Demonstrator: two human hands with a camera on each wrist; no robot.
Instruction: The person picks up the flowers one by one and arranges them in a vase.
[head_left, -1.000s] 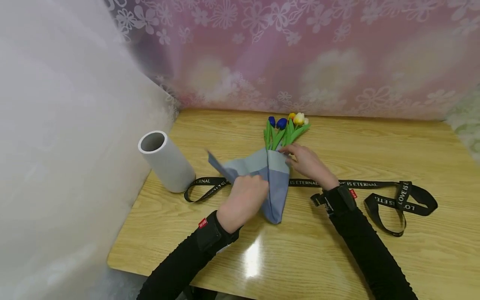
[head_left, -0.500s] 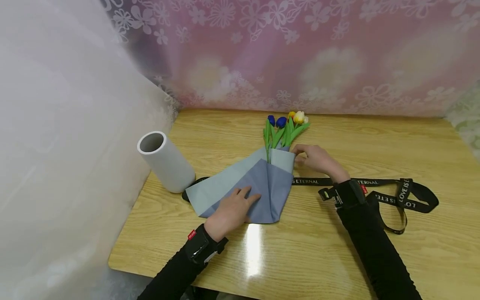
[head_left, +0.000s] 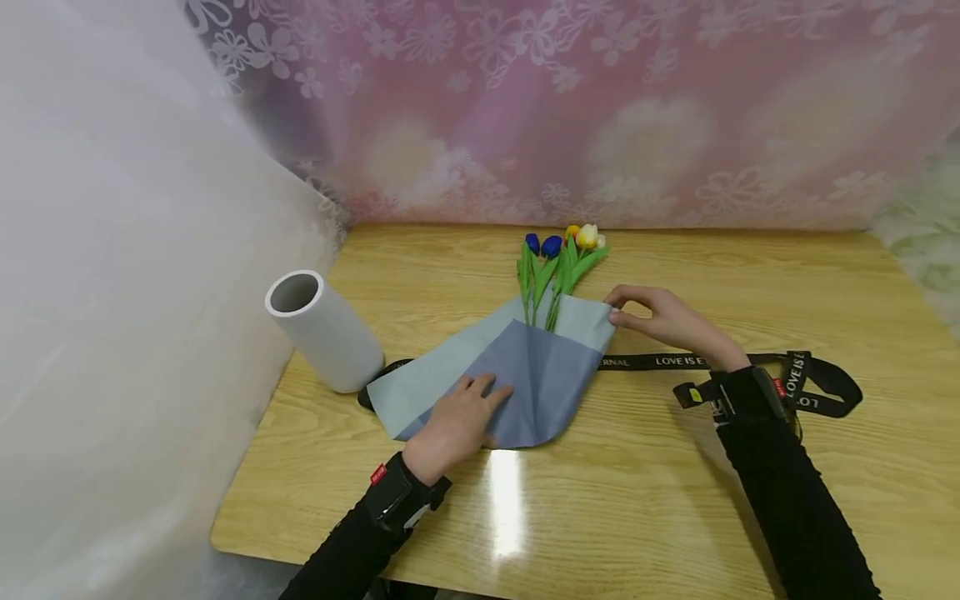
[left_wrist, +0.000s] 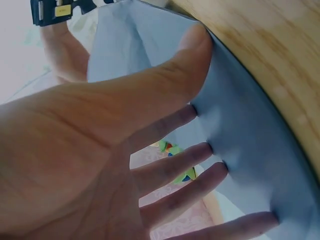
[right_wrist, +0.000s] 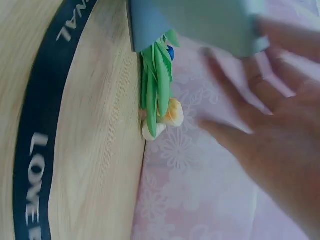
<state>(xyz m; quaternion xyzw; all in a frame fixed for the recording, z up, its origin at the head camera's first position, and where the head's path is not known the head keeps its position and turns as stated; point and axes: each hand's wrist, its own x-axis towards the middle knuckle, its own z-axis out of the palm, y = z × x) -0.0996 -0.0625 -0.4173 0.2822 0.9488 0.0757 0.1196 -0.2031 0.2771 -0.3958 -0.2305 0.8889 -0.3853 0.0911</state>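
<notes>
Blue, yellow and white tulips (head_left: pixel 551 247) with green leaves poke out of a sheet of wrapping paper (head_left: pixel 528 383), blue-grey with a pale blue-green band. The paper lies folded up over their stems. On its lower left part rests my left hand (head_left: pixel 457 421), fingers spread; the left wrist view has its fingertips (left_wrist: pixel 216 170) against the paper. At the paper's upper right corner, my right hand (head_left: pixel 667 318) pinches the edge between thumb and forefinger. In the right wrist view that hand (right_wrist: pixel 280 110) is blurred, with the tulips (right_wrist: pixel 160 85) beyond the paper.
A black ribbon (head_left: pixel 637 362) with white lettering runs under the paper, looping at the right near my right sleeve. At the left stands a white cylindrical vase (head_left: pixel 330 333). The wooden table (head_left: pixel 360 517) meets a pink floral backdrop (head_left: pixel 525 167) behind.
My left hand has let the left flap down flat and now lies spread on the paper. The right hand has moved right, drawing the paper's upper right corner outward and widening the wrap.
</notes>
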